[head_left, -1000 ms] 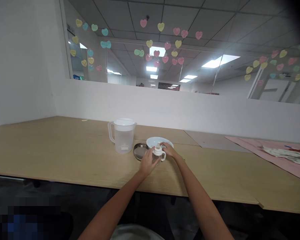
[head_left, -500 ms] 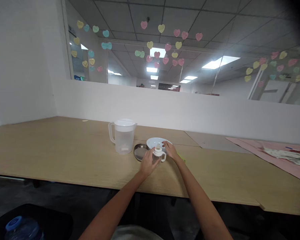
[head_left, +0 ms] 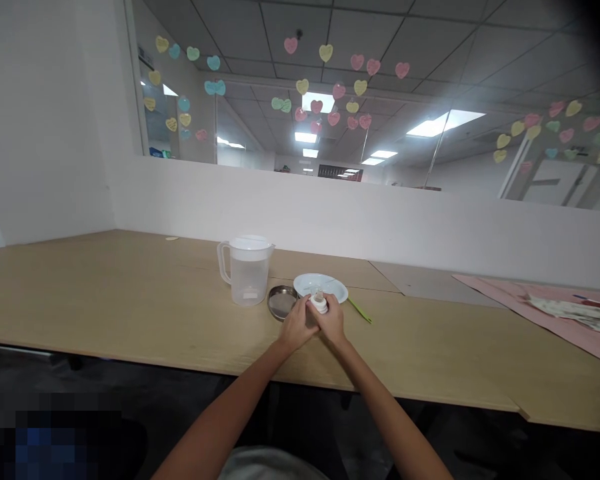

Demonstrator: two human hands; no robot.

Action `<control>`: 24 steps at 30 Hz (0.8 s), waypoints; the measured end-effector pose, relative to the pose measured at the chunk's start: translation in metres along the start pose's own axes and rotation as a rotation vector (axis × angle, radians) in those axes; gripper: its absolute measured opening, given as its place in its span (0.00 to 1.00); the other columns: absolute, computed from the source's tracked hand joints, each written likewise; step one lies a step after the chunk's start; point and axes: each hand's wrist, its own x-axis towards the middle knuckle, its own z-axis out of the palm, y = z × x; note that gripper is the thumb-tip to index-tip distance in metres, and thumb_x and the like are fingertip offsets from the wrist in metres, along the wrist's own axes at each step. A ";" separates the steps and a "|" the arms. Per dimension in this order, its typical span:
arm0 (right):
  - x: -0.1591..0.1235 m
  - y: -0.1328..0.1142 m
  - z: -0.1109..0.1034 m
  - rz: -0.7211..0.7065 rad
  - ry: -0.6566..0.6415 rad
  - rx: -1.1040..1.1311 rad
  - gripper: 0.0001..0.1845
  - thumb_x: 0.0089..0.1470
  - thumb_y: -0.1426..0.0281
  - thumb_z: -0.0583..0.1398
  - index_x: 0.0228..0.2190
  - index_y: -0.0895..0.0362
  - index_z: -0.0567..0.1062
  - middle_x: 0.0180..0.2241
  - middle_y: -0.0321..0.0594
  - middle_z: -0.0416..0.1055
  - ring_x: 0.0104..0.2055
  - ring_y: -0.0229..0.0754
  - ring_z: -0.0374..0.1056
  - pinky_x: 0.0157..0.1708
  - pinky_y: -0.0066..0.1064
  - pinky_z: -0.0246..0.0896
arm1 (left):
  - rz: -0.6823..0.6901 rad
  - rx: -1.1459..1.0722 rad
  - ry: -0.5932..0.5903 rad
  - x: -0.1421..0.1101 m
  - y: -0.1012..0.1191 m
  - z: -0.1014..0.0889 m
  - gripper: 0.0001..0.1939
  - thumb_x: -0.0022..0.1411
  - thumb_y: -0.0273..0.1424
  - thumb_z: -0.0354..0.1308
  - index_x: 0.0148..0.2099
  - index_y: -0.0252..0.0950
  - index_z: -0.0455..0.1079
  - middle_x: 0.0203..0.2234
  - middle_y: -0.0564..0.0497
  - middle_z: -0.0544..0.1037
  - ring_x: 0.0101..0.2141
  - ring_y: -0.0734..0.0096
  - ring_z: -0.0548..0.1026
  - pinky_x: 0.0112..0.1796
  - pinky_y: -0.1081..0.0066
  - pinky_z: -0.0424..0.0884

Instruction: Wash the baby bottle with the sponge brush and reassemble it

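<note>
A baby bottle [head_left: 319,305] with a white collar and a clear nipple stands between my two hands, over the table just in front of the bowl. My left hand [head_left: 297,326] wraps its left side. From the right, my right hand [head_left: 333,321] closes round the collar. The fingers cover most of the bottle's body and its handle. Behind it sits a white bowl [head_left: 340,288], and a round shallow metal dish [head_left: 281,303] lies by my left hand. A thin green tool [head_left: 360,311] rests right of the bowl.
A clear plastic pitcher [head_left: 249,277] with a white lid stands left of the metal dish. Far right on the wooden table [head_left: 130,300] lies a pink sheet [head_left: 510,300] with a whitish cloth [head_left: 570,312] on it. A wall with a window rises behind the table.
My right hand has come down and left from beside the nipple onto the bottle's collar. The left hand stays on the bottle, whose handle is now hidden. The nipple tilts slightly.
</note>
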 end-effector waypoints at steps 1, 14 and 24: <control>0.000 -0.001 0.001 0.028 0.024 0.023 0.20 0.41 0.58 0.60 0.34 0.58 0.70 0.32 0.41 0.69 0.35 0.42 0.64 0.36 0.33 0.59 | -0.008 -0.014 -0.011 0.000 0.000 0.000 0.28 0.50 0.32 0.56 0.53 0.32 0.53 0.46 0.42 0.64 0.48 0.60 0.63 0.46 0.60 0.62; 0.021 -0.004 -0.021 0.305 -0.333 0.456 0.21 0.33 0.63 0.65 0.32 0.61 0.74 0.33 0.42 0.72 0.35 0.44 0.66 0.37 0.34 0.59 | -0.145 -0.106 -0.051 -0.001 0.002 -0.003 0.30 0.50 0.38 0.58 0.53 0.37 0.53 0.42 0.48 0.68 0.31 0.71 0.68 0.34 0.68 0.68; 0.004 0.015 -0.008 0.307 -0.218 0.556 0.21 0.37 0.62 0.63 0.36 0.58 0.72 0.35 0.40 0.71 0.35 0.41 0.66 0.35 0.31 0.60 | -0.086 -0.026 -0.085 -0.003 0.002 -0.004 0.32 0.53 0.38 0.55 0.56 0.35 0.47 0.48 0.42 0.65 0.46 0.62 0.66 0.45 0.61 0.64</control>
